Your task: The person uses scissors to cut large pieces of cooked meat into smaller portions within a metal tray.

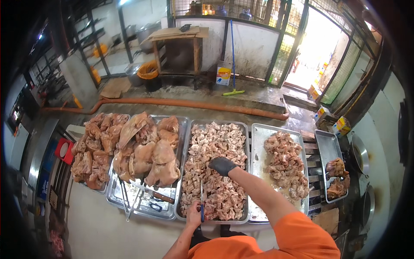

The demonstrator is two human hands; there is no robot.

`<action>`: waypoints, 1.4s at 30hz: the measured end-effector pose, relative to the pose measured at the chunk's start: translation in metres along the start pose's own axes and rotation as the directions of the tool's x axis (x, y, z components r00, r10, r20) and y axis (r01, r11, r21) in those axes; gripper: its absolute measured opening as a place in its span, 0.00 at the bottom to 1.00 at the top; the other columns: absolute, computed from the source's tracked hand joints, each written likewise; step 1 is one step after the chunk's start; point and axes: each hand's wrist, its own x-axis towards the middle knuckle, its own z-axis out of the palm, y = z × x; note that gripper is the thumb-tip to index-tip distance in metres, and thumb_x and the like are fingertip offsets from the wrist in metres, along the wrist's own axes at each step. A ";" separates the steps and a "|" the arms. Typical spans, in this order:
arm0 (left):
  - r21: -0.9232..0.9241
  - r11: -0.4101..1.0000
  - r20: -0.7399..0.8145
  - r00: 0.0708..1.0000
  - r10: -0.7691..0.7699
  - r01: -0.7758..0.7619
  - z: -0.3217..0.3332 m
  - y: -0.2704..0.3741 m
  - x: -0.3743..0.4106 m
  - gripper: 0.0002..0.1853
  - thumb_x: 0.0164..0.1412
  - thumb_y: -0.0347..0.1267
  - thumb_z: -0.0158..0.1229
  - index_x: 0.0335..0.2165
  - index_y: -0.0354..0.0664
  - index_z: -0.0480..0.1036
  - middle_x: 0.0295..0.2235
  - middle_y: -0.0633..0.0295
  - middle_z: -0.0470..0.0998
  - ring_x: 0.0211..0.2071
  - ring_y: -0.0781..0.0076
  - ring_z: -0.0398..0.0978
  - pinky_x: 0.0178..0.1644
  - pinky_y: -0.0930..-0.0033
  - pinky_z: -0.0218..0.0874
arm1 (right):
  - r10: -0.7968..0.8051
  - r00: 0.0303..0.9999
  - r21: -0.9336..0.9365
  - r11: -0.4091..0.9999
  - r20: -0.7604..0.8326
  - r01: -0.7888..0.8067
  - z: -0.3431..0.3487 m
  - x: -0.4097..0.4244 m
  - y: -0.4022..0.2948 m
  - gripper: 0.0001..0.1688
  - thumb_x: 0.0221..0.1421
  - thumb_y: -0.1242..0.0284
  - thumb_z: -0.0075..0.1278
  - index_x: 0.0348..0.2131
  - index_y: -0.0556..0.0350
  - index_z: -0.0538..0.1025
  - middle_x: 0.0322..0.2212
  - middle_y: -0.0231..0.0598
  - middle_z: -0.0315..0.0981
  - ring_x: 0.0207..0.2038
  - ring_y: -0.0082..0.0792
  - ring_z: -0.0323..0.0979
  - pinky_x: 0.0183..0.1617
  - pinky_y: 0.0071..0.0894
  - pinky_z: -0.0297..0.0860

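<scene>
A deep metal tray [247,139] before me is heaped with small cut pieces of pale meat [220,139]. My left hand [194,213], bare, holds a blue-handled tool [202,213], seemingly scissors, over the tray's near edge; its narrow metal blades [201,191] point away from me. My right hand [222,166] wears a dark glove and rests on the meat pieces near the tray's middle. Whether its fingers grip a piece is hidden. On the left tray [145,210] lie large chunks of cooked-looking meat [161,158], a wooden-handled knife [163,197], metal tongs [132,205] and blue-handled scissors [156,206].
A tray [257,210] to the right carries a mound of meat [284,162]. Farther right, a smaller tray [318,139] holds browned pieces. More large meat chunks [93,145] are piled at far left. An orange pipe [187,103] runs along the floor beyond the trays.
</scene>
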 end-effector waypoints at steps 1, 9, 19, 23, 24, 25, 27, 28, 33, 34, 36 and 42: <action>0.046 0.999 -0.032 0.999 0.003 -0.001 -0.004 0.000 -0.006 0.15 0.51 0.26 0.58 0.39 0.34 0.67 0.21 0.58 0.76 0.16 0.72 0.74 0.18 0.73 0.67 | -0.042 0.987 -0.067 0.996 0.158 0.053 -0.001 0.010 -0.001 0.16 0.49 0.79 0.48 0.40 0.54 0.77 0.42 0.48 0.75 0.46 0.47 0.73 0.48 0.44 0.70; -0.159 0.987 -0.121 0.992 -0.043 0.024 -0.021 -0.027 -0.018 0.16 0.50 0.27 0.57 0.39 0.34 0.68 0.21 0.57 0.75 0.18 0.72 0.75 0.19 0.73 0.69 | 0.122 0.991 -0.099 0.988 0.060 -0.115 -0.024 0.030 0.016 0.11 0.45 0.70 0.49 0.29 0.55 0.78 0.29 0.50 0.77 0.36 0.51 0.76 0.39 0.47 0.72; -0.523 0.810 0.326 0.940 -0.099 0.266 0.003 -0.004 0.010 0.21 0.53 0.29 0.62 0.44 0.38 0.64 0.29 0.51 0.78 0.27 0.64 0.79 0.29 0.69 0.72 | 0.635 0.747 0.763 0.379 0.197 -0.523 -0.064 0.005 -0.012 0.20 0.41 0.65 0.62 0.31 0.63 0.77 0.23 0.41 0.77 0.26 0.30 0.74 0.31 0.31 0.68; -0.606 0.702 0.489 0.871 -0.042 0.374 0.024 0.005 0.015 0.22 0.55 0.29 0.61 0.46 0.40 0.62 0.34 0.52 0.78 0.34 0.63 0.79 0.36 0.66 0.72 | 0.756 0.583 0.795 0.143 0.297 -0.590 -0.037 0.000 -0.036 0.17 0.45 0.68 0.62 0.30 0.64 0.77 0.22 0.39 0.74 0.23 0.32 0.71 0.28 0.32 0.66; -0.558 0.744 0.494 0.868 -0.059 0.368 0.032 0.002 0.019 0.22 0.55 0.29 0.61 0.46 0.40 0.62 0.34 0.53 0.78 0.34 0.64 0.79 0.36 0.67 0.72 | 0.753 0.550 0.820 0.025 0.361 -0.572 -0.032 -0.003 -0.042 0.16 0.46 0.68 0.62 0.31 0.64 0.78 0.22 0.38 0.74 0.22 0.33 0.69 0.27 0.33 0.66; -0.505 0.785 0.500 0.863 -0.073 0.359 0.040 -0.001 0.027 0.22 0.55 0.29 0.61 0.46 0.40 0.62 0.34 0.53 0.77 0.34 0.65 0.79 0.35 0.68 0.71 | 0.765 0.503 0.851 -0.111 0.402 -0.513 -0.022 -0.006 -0.044 0.16 0.46 0.68 0.62 0.31 0.63 0.78 0.22 0.38 0.73 0.20 0.33 0.68 0.25 0.33 0.65; -0.497 0.796 0.488 0.870 -0.073 0.346 0.052 -0.004 0.033 0.22 0.55 0.29 0.61 0.46 0.40 0.62 0.34 0.55 0.77 0.34 0.67 0.79 0.35 0.70 0.71 | 0.761 0.418 0.861 -0.368 0.496 -0.351 -0.011 -0.006 -0.050 0.14 0.47 0.69 0.61 0.31 0.62 0.78 0.22 0.37 0.71 0.18 0.34 0.64 0.23 0.34 0.63; -0.543 0.768 0.470 0.881 -0.059 0.341 0.056 -0.003 0.034 0.22 0.55 0.29 0.61 0.46 0.39 0.62 0.34 0.56 0.77 0.33 0.68 0.79 0.34 0.70 0.70 | 0.727 0.448 0.852 -0.401 0.520 -0.338 -0.014 -0.010 -0.054 0.14 0.48 0.68 0.61 0.33 0.59 0.77 0.21 0.38 0.70 0.16 0.33 0.61 0.21 0.33 0.61; -0.638 0.721 0.431 0.901 0.044 0.270 0.066 -0.081 0.091 0.16 0.61 0.33 0.55 0.44 0.41 0.62 0.32 0.54 0.77 0.32 0.64 0.79 0.32 0.70 0.70 | 0.775 0.368 0.826 -0.333 0.514 -0.454 -0.003 -0.007 -0.073 0.14 0.50 0.66 0.59 0.33 0.58 0.79 0.22 0.38 0.70 0.19 0.31 0.63 0.23 0.32 0.61; -0.508 0.832 0.387 0.922 -0.011 0.223 0.071 -0.054 0.082 0.14 0.61 0.33 0.54 0.43 0.41 0.62 0.31 0.55 0.76 0.31 0.64 0.79 0.30 0.70 0.70 | 0.793 0.361 0.838 -0.315 0.490 -0.446 0.008 -0.017 -0.062 0.14 0.50 0.66 0.59 0.33 0.58 0.78 0.21 0.38 0.70 0.19 0.30 0.63 0.23 0.33 0.60; -0.202 0.978 0.283 0.959 0.005 0.054 0.066 -0.023 0.068 0.11 0.62 0.31 0.50 0.41 0.40 0.62 0.32 0.52 0.75 0.29 0.64 0.79 0.26 0.70 0.70 | 0.809 0.390 0.863 -0.259 0.439 -0.435 0.025 -0.020 -0.059 0.13 0.51 0.68 0.57 0.33 0.61 0.78 0.21 0.37 0.70 0.19 0.28 0.61 0.25 0.34 0.61; -0.367 0.889 0.329 0.932 -0.152 0.275 0.068 0.005 0.070 0.12 0.61 0.31 0.50 0.41 0.38 0.62 0.30 0.53 0.76 0.26 0.66 0.78 0.26 0.68 0.71 | 0.822 0.559 0.680 0.349 0.109 -0.645 0.079 -0.029 -0.028 0.15 0.50 0.68 0.50 0.31 0.63 0.78 0.25 0.53 0.75 0.27 0.44 0.74 0.31 0.39 0.66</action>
